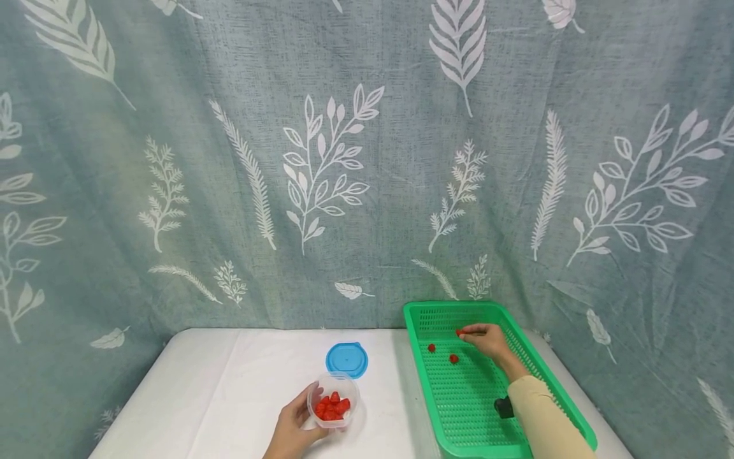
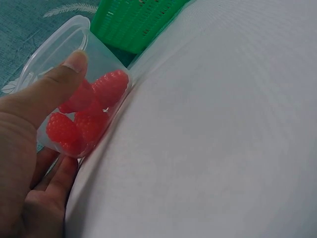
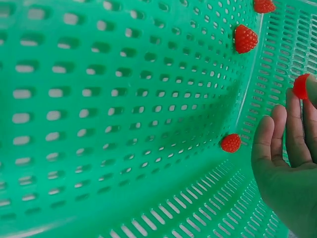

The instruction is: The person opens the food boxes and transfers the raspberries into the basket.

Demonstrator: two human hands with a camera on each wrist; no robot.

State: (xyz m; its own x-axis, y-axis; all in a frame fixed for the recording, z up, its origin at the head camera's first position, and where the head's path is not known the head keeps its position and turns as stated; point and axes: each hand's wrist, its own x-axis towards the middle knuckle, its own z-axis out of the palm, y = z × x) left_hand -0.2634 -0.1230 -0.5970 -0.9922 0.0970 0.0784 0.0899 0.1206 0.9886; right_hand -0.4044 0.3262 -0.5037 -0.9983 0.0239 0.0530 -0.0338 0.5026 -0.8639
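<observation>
My left hand grips a clear plastic container from its left side, the thumb pressed on its wall. Several red raspberries lie in the bottom of it; the left wrist view shows them through the side. Over the far part of a green basket, my right hand pinches one raspberry between thumb and fingertips. Loose raspberries lie in the basket, left of and nearer than this hand. Three loose ones, such as this raspberry, show in the right wrist view.
A blue lid lies flat on the white-covered table, just behind the container. The basket has raised slotted walls and stands at the table's right side. A patterned curtain hangs behind the table. On the right wrist sits a black device.
</observation>
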